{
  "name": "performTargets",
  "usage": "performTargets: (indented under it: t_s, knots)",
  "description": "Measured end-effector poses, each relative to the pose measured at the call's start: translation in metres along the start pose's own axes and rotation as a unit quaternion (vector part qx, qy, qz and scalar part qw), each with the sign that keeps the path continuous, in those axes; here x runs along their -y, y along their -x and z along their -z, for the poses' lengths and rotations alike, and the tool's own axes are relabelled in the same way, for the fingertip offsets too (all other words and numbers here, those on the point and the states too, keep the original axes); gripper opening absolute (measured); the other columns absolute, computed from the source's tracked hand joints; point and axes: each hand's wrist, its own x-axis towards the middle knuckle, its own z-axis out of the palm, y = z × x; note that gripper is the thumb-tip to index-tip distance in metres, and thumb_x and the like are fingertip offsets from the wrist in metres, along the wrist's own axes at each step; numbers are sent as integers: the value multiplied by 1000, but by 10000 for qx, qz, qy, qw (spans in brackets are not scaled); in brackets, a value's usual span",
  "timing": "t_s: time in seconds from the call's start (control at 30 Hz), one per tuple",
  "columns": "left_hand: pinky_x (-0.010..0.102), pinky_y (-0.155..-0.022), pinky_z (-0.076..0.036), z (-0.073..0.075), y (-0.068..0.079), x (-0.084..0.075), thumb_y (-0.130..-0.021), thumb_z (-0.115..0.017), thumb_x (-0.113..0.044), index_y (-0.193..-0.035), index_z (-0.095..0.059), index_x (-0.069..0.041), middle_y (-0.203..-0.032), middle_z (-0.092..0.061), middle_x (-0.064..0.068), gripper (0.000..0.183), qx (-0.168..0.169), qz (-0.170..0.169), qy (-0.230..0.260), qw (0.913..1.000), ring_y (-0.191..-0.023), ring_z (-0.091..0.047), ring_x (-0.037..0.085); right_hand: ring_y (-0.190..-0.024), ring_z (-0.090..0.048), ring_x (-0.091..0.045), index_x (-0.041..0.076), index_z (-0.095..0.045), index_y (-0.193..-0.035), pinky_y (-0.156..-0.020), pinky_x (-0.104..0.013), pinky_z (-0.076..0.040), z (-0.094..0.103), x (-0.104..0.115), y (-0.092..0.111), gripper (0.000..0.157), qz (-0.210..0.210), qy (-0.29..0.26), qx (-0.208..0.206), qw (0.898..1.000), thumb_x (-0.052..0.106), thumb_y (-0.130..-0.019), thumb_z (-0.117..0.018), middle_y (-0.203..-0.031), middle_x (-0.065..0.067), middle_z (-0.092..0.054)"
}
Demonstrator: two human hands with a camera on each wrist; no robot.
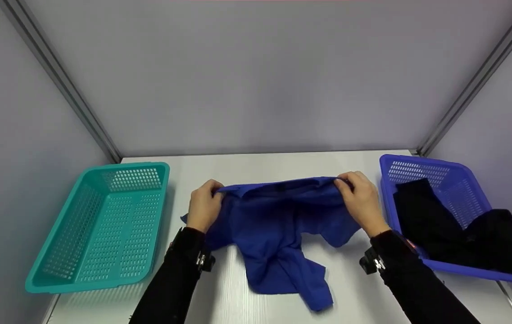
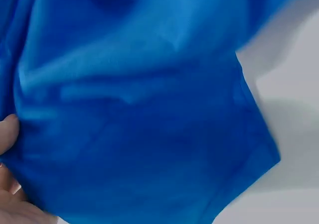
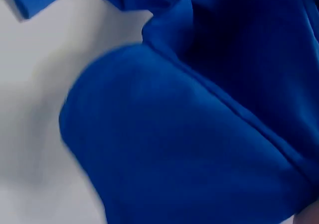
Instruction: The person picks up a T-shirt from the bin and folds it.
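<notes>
A blue shirt [image 1: 265, 234] is stretched between my two hands by its upper edge, its lower part falling in crumpled folds onto the white table. My left hand [image 1: 205, 204] pinches the left end of that edge; its thumb and fingers also show at the left of the left wrist view, beside the blue cloth [image 2: 149, 134]. At the opposite end, my right hand [image 1: 361, 198] grips the cloth between thumb and fingers. The right wrist view is mostly filled by a rounded flap of the shirt [image 3: 174, 134], with only a sliver of hand at the lower right corner.
To the left stands a green plastic basket [image 1: 164, 216] with nothing in it. A purple basket [image 1: 463, 173] on the right holds black cloth [image 1: 436, 225], part of which hangs over its rim. Grey panels enclose the white table [image 1: 237, 310] at the back and sides.
</notes>
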Motion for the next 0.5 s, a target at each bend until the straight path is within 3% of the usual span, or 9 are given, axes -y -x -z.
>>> performTargets:
  t_s: [0.1,0.2,0.27,0.37,0.43,0.5]
  knots:
    - [48,-91,-48,-3,0,-1,-94,-70,-6,-99,-75,-6,-104,-66,15,7,-196,-110,-285,9993,-100,-61,35,-83,-54,-29,-2,-73,-93,-77,-37,-39,6,-9,2,7,287,77,-432,9986,5,-91,-74,-85,-14,-57]
    - [50,-91,-42,-5,-2,-7,-94,-73,-14,-102,-78,-9,-106,-58,17,10,-398,-21,-686,9968,-100,-51,37,-78,-45,-31,-5,-75,-89,-73,-38,-32,10,-16,4,7,539,292,-763,9952,1,-86,-78,-79,-15,-47]
    - [49,-90,-45,-7,-5,-13,-94,-74,-18,-105,-80,-12,-107,-62,16,13,-510,163,-820,9952,-100,-54,38,-77,-51,-35,-4,-77,-89,-73,-40,-37,13,-17,3,7,523,477,-905,9934,2,-84,-79,-78,-19,-56]
    - [44,-78,-54,-7,-13,-22,-95,-72,-19,-107,-79,-11,-100,-74,13,15,-499,459,-551,9962,-86,-67,31,-65,-63,-29,1,-81,-92,-63,-33,-46,18,-13,-1,9,-74,498,-834,9952,9,-87,-79,-78,-16,-73]
    - [38,-64,-57,-8,-19,-28,-97,-70,-16,-108,-78,-8,-89,-76,12,16,-378,727,4,9966,-71,-71,24,-53,-65,-19,3,-81,-97,-51,-27,-47,21,-10,-4,15,-744,128,-568,9955,16,-90,-77,-73,-14,-74]
    - [33,-53,-55,-9,-25,-34,-98,-67,-14,-109,-75,-5,-78,-74,12,16,-186,1054,791,9911,-58,-68,20,-46,-62,-15,2,-79,-102,-47,-21,-44,23,-7,-7,22,-1411,-489,-228,9885,22,-94,-74,-65,-12,-71]
